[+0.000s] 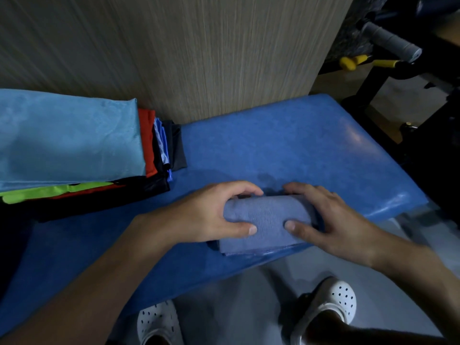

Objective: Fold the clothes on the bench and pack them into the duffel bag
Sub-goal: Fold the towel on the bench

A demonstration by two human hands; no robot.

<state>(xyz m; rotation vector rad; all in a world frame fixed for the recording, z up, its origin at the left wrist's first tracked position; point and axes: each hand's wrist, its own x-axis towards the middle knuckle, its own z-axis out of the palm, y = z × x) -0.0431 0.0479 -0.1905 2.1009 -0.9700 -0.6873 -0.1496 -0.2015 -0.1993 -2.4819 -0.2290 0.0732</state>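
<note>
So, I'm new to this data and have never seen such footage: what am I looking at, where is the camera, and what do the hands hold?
There is no machine: one camera worn on a person's head looks down at their bare hands. The left hand and right hand both grip a folded blue-grey cloth lying near the front edge of a padded blue bench. At the left sits a stack of folded clothes, light blue on top. Below, the person's white clogs stand on the floor. No duffel bag shows.
</note>
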